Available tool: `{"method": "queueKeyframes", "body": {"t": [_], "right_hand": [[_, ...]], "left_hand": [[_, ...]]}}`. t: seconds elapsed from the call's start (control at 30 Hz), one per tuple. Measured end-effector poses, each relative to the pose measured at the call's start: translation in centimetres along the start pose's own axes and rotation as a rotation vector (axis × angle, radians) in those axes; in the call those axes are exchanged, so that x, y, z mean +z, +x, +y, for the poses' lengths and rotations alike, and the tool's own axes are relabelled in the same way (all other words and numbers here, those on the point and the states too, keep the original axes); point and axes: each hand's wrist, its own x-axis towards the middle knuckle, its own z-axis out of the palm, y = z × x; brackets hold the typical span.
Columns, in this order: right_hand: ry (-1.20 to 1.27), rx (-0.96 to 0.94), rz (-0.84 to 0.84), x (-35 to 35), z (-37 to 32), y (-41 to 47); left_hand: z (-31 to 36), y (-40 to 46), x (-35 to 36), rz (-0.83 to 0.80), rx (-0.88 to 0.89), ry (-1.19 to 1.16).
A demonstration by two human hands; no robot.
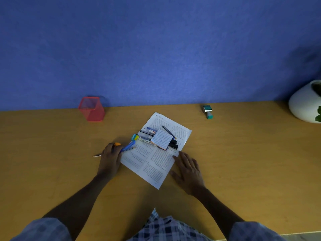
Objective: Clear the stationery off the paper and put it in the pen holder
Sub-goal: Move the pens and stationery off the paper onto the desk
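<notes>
A printed paper sheet (154,160) lies tilted on the wooden desk. On its upper part rest several pens and markers (151,132), a thin dark pencil (169,132), black markers (173,144), a teal eraser (135,137) and a small notepad (162,140). My left hand (110,158) is at the sheet's left edge, closed around a blue pen (128,146), a pencil and an orange item (117,144). My right hand (188,171) lies flat, fingers apart, on the sheet's right edge. The red mesh pen holder (91,109) stands at the back left, against the wall.
A teal stamp (208,111) stands at the back right of the desk (52,145). A white round plant pot (306,103) sits at the far right. A blue wall (156,49) rises behind the desk.
</notes>
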Motion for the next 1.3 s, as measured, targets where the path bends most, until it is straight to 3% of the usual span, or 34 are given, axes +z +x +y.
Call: {"method": "queueKeyframes", "body": {"t": [0.23, 0.63, 0.87, 1.03, 1.13, 1.3], "right_hand": [[0.003, -0.003, 0.022, 0.3, 0.2, 0.0], [0.01, 0.003, 0.021, 0.4, 0.1, 0.1], [0.001, 0.012, 0.0, 0.6, 0.2, 0.1], [0.019, 0.016, 0.014, 0.8, 0.2, 0.1], [0.024, 0.015, 0.027, 0.9, 0.2, 0.1], [0.046, 0.018, 0.042, 1.1, 0.3, 0.1]], "left_hand": [[-3.9, 0.2, -2.1, 0.016, -0.17, 0.034], [-3.5, 1.0, -2.4, 0.07, -0.227, 0.116], [0.0, 3.7, -1.5, -0.002, -0.079, 0.168], [3.4, 6.0, 0.0, -0.141, 0.125, 0.026], [4.5, 6.7, 0.6, -0.204, 0.137, 0.007], [4.6, 6.8, 0.7, -0.171, 0.067, 0.055]]}}
